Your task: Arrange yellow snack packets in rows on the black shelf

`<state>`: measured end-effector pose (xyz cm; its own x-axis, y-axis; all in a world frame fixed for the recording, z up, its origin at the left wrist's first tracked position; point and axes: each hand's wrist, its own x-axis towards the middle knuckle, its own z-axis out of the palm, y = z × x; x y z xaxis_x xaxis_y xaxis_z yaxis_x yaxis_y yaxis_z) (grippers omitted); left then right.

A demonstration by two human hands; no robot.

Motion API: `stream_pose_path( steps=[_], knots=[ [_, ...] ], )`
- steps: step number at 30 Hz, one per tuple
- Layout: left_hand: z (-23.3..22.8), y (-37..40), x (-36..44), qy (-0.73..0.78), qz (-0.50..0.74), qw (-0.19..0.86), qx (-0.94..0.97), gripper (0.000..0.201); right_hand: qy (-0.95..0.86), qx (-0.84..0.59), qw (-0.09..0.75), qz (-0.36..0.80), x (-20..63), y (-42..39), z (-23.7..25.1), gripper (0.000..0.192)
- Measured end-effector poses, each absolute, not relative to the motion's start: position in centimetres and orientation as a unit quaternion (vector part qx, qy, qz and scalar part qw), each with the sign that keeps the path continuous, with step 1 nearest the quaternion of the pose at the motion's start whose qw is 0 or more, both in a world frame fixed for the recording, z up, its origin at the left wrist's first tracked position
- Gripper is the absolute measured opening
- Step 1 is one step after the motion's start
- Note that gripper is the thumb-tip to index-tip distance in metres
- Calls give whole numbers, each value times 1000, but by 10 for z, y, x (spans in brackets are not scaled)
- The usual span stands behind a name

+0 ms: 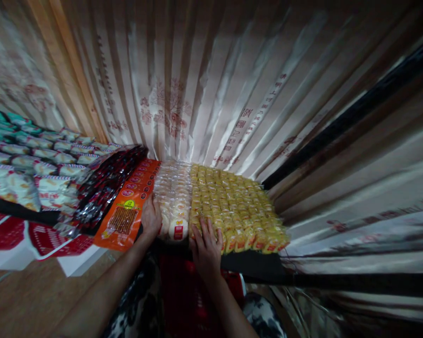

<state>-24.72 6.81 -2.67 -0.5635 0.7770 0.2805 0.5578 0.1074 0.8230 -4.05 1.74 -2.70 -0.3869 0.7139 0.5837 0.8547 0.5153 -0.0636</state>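
Observation:
My left hand (151,218) reaches up between an orange snack bag (125,211) and rows of clear-wrapped, round white crackers (174,206). Its palm side lies against the left side of the crackers, and part of the fingers is hidden. My right hand (206,239) rests with spread fingers on the front of many small yellow-wrapped snacks (232,202), at their left corner beside the crackers. Neither hand is closed around a thing. The orange bag stands tilted in front of a row of dark, shiny packets (105,183).
White snack bags (52,188) and green packets (10,123) fill the left of the dark shelf (257,264). Red baskets (52,239) sit below it. Printed, pleated sheeting (204,80) hangs behind, with a wooden post (72,65) and a dark slanting bar (352,110).

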Motion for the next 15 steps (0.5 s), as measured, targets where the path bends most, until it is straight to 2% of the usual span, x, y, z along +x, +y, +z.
stream_pose_path(
  steps=[9,15],
  knots=[
    [-23,61,-253,765,429,37,479,47,-835,-444,282,-163,-34,21,-29,39],
    [-24,61,-256,747,462,37,476,45,-846,-419,290,-159,-44,13,-17,37]
  ],
)
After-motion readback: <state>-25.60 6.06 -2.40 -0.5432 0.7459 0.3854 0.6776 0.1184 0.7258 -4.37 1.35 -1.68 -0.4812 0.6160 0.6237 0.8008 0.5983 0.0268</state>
